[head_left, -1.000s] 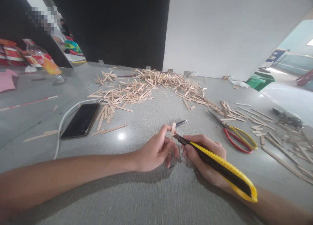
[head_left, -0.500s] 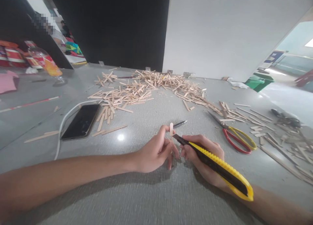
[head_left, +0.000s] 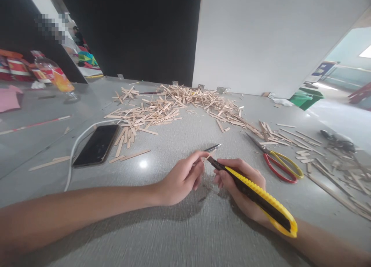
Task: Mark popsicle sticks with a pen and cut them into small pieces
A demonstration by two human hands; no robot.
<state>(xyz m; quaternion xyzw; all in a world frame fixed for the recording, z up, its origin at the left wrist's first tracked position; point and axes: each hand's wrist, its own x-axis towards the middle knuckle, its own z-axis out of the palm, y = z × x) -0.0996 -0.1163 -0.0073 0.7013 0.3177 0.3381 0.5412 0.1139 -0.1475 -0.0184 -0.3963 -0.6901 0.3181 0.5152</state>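
Note:
My right hand (head_left: 242, 186) is wrapped round a yellow and black utility knife (head_left: 257, 193), its handle pointing down to the right. The short blade at its front end meets a small wooden stick (head_left: 208, 157), of which only a sliver shows at my left fingertips. My left hand (head_left: 185, 178) is closed on that stick, index finger stretched over it and thumb beneath; the rest of the stick is hidden. Just behind the fingers, a dark pen (head_left: 213, 147) lies on the grey table (head_left: 139, 228). Scissors (head_left: 282, 166) with red and yellow handles rest to the right.
Many loose wooden sticks (head_left: 162, 108) are heaped across the back, with cut strips and pieces (head_left: 330, 174) at right. A phone (head_left: 97, 145) with a white cable (head_left: 71, 159) lies left. Behind stand a bottle (head_left: 55, 75), a panel (head_left: 246, 39) and a green bin (head_left: 305, 99).
The stick that stood upright at my left fingertips has turned and is mostly hidden. My left fingers have curled in around it, and the knife has barely shifted.

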